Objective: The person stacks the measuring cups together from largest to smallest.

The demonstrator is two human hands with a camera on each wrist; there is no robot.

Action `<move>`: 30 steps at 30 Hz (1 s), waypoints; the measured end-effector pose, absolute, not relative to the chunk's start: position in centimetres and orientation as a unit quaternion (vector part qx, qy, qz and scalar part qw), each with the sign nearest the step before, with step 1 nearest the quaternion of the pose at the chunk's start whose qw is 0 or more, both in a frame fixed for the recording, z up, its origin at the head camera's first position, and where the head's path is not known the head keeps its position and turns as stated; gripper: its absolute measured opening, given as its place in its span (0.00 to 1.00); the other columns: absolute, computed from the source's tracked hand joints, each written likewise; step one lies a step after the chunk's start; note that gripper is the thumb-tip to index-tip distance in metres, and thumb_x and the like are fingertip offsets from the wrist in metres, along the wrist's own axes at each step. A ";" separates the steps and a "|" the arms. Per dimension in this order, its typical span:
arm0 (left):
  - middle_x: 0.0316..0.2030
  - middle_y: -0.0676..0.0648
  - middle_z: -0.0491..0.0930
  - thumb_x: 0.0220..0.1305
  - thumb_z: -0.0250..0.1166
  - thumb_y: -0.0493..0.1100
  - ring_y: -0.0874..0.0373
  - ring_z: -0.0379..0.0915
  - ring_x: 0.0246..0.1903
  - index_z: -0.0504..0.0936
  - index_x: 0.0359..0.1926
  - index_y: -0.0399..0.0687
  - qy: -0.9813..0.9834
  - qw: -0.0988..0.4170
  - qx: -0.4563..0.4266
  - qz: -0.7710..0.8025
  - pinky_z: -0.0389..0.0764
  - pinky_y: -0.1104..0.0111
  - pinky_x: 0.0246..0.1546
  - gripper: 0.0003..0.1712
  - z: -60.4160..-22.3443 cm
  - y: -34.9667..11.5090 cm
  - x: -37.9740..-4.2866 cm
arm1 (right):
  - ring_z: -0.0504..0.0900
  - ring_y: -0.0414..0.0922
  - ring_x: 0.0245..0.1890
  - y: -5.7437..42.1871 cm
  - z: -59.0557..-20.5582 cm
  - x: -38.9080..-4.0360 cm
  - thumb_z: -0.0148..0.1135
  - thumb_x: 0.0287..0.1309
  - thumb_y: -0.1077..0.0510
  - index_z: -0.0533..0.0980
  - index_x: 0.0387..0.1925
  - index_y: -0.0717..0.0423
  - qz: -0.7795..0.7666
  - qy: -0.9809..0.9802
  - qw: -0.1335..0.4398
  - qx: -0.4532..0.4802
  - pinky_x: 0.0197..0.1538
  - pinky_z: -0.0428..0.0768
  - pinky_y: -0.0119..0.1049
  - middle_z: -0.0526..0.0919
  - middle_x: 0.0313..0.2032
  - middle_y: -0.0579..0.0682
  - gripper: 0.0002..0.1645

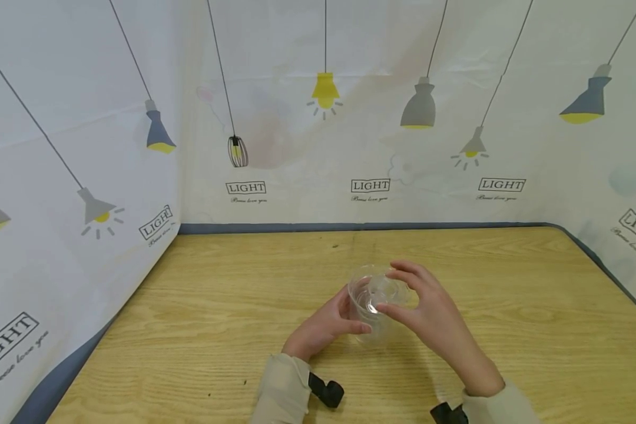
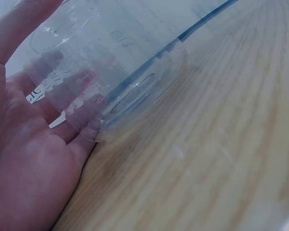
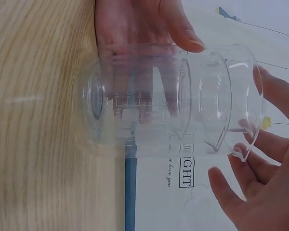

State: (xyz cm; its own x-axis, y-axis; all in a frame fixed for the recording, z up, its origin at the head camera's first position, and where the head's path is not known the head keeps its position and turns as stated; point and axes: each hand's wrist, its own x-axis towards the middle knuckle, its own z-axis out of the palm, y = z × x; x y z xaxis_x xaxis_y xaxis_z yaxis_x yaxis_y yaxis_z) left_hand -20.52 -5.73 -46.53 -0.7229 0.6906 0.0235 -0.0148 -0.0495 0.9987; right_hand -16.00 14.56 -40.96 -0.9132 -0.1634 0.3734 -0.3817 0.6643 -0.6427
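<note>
Clear beakers of different sizes stand one inside another over the table. The outer beaker [image 3: 154, 103] has white measuring marks and a pouring lip; inside it in the right wrist view show the lower rims of smaller beakers [image 3: 221, 103]. My left hand [image 1: 325, 324] grips the outer beaker from the left, thumb along its near side. In the left wrist view, the fingers show through its wall [image 2: 120, 62]. From above, my right hand [image 1: 434, 309] reaches over the top, thumb and fingers curved round the rim on its right side.
The wooden table [image 1: 206, 294] spreads out on all sides of the hands. Behind it and at both sides hangs a pale sheet [image 1: 297, 153] printed with lamps and lettering. A black strap mount [image 1: 327, 391] sits at the left wrist.
</note>
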 end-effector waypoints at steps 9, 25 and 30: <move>0.62 0.58 0.57 0.54 0.64 0.36 0.59 0.57 0.59 0.52 0.65 0.70 0.622 0.265 0.267 0.687 0.64 0.65 0.55 0.44 -47.4 -5.8 -20.9 | 0.61 0.51 0.59 14.3 -40.4 -16.4 0.65 0.41 0.38 0.74 0.50 0.54 0.362 -0.910 0.129 0.157 0.52 0.66 0.53 0.65 0.58 0.47 0.36; 0.62 0.61 0.56 0.51 0.66 0.38 0.61 0.55 0.60 0.50 0.66 0.70 0.636 0.247 0.267 0.680 0.59 0.63 0.57 0.48 -48.9 -5.5 -21.6 | 0.62 0.53 0.57 14.0 -39.4 -16.7 0.67 0.41 0.40 0.75 0.49 0.54 0.306 -0.934 0.101 0.154 0.51 0.66 0.55 0.68 0.56 0.51 0.34; 0.62 0.61 0.57 0.52 0.66 0.38 0.61 0.56 0.60 0.51 0.65 0.73 0.642 0.248 0.260 0.677 0.61 0.64 0.57 0.47 -48.8 -5.5 -21.6 | 0.63 0.54 0.56 13.9 -39.0 -16.8 0.67 0.41 0.40 0.76 0.47 0.54 0.287 -0.943 0.089 0.145 0.49 0.67 0.55 0.69 0.55 0.52 0.33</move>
